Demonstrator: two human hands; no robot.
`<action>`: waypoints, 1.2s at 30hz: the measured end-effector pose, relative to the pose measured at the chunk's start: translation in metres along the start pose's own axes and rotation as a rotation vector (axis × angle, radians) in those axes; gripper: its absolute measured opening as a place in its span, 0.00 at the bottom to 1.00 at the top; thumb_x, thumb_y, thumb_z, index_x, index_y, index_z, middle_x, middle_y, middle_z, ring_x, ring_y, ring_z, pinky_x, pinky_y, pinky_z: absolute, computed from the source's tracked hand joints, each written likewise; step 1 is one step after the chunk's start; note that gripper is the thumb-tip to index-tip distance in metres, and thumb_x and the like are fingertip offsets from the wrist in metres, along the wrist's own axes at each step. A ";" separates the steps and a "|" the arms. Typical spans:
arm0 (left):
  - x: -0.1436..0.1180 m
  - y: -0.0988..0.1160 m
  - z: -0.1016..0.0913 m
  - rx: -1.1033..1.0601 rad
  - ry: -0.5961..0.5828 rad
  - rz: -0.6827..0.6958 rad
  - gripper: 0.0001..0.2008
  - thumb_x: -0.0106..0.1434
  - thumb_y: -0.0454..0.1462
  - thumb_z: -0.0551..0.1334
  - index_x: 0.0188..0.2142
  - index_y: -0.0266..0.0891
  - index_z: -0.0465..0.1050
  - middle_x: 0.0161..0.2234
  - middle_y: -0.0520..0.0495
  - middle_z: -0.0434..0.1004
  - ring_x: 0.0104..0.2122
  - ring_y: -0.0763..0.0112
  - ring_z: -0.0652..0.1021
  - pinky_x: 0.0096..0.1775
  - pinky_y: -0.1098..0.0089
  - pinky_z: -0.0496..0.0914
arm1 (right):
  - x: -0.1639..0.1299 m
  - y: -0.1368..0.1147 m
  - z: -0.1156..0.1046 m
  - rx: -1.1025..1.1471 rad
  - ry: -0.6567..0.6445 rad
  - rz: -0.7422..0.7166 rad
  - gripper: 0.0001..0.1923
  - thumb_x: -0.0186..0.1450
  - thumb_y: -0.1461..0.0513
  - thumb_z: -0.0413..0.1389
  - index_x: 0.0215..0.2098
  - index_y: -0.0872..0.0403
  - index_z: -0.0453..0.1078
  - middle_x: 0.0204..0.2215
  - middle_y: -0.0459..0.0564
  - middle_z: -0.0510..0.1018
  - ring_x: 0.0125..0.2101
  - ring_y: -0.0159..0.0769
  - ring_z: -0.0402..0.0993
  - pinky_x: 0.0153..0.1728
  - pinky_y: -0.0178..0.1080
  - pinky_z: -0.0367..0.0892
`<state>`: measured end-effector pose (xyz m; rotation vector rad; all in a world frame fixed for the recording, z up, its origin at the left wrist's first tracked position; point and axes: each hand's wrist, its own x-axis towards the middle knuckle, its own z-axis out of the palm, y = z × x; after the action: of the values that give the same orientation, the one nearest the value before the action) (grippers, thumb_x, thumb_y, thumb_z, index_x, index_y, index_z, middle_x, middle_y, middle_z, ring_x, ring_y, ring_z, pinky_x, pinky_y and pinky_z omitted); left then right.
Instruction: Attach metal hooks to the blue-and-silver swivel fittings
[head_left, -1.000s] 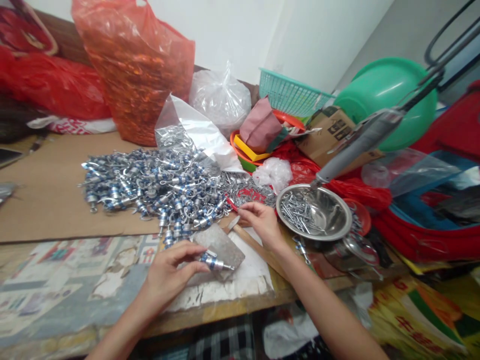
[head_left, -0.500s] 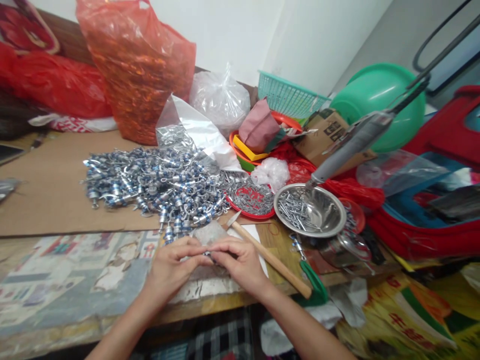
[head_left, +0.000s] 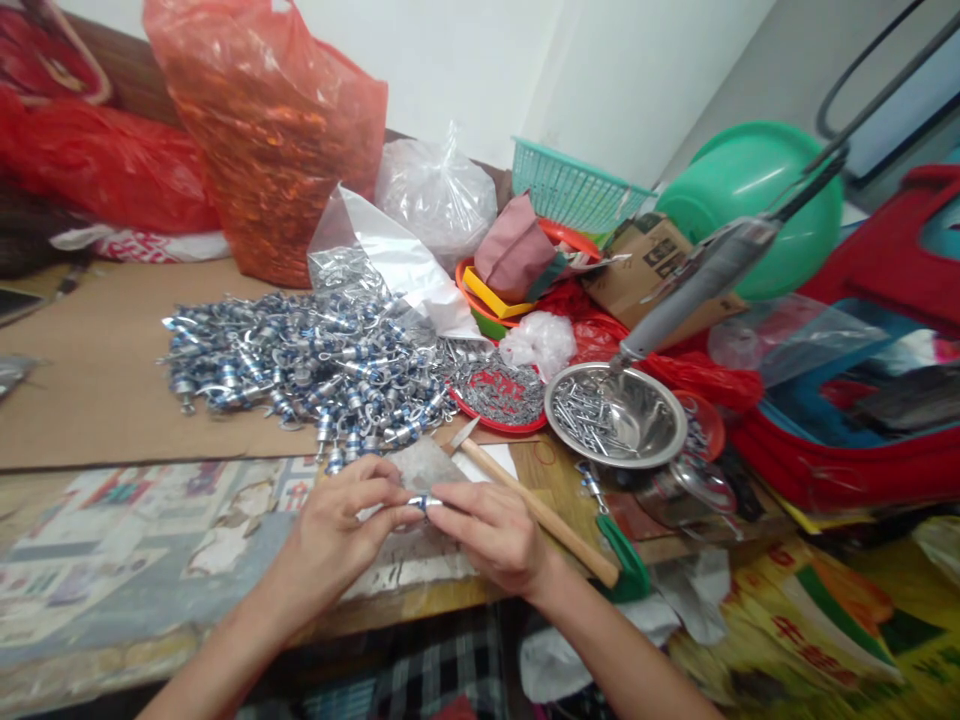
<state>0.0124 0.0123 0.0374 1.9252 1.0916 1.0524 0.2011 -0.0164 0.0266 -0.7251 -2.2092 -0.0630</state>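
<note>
Far left a red bag (head_left: pixel 90 170) is cut off by the frame edge; beside it an orange-red plastic bag (head_left: pixel 262 130) stands w/ its top out of view, contents only a blur of orange. On the cardboard sheet (head_left: pixel 90 390) lies a heap of metal fittings (head_left: pixel 300 365), silver w/ blue bands; single pieces too small to make out. Behind the heap a clear bag (head_left: pixel 390 260) lies open, partly covering more of them.

Near the table's front edge, left hand (head_left: pixel 337 530) & right hand (head_left: pixel 487 530) meet fingertip to fingertip over a grey metal plate (head_left: pixel 424 465). Both pinch one small fitting (head_left: pixel 425 502) btwn thumb & forefinger, fingers closed tight on it; only a short silver-blue bit shows, rest hidden by the fingers. Can't tell if it touches the plate.

Just right, a wooden handle (head_left: pixel 540 515) runs diagonally, its far tip at the red dish (head_left: pixel 499 395) of small metal bits. Steel bowl (head_left: pixel 615 420) holds screws, and a grey tool (head_left: pixel 690 285) dips over its rim, upper end hard to read. Green basin (head_left: pixel 750 190) & red crate (head_left: pixel 900 330) are cut off at right.
</note>
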 end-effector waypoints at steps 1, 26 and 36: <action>-0.001 0.000 0.000 -0.001 -0.006 0.000 0.06 0.50 0.37 0.62 0.21 0.42 0.77 0.28 0.48 0.77 0.29 0.67 0.76 0.34 0.71 0.69 | 0.000 -0.001 0.002 0.023 0.020 0.036 0.13 0.61 0.71 0.47 0.38 0.59 0.71 0.36 0.58 0.77 0.37 0.35 0.73 0.32 0.36 0.71; 0.001 -0.011 0.006 -0.762 -0.247 -0.740 0.43 0.41 0.34 0.69 0.56 0.44 0.53 0.29 0.49 0.76 0.31 0.63 0.77 0.35 0.65 0.68 | 0.019 0.158 0.012 -0.401 -0.422 0.929 0.11 0.50 0.72 0.54 0.29 0.57 0.74 0.34 0.58 0.75 0.39 0.46 0.70 0.41 0.42 0.61; -0.002 -0.017 0.009 -0.775 -0.154 -0.763 0.43 0.39 0.34 0.70 0.55 0.46 0.56 0.27 0.52 0.75 0.28 0.66 0.77 0.32 0.67 0.67 | 0.006 0.121 -0.008 -0.070 -0.122 1.000 0.12 0.60 0.65 0.48 0.35 0.58 0.72 0.31 0.52 0.76 0.31 0.35 0.72 0.33 0.36 0.66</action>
<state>0.0136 0.0163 0.0181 0.8417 0.9918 0.7071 0.2659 0.0852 0.0141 -1.8143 -1.7225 0.4144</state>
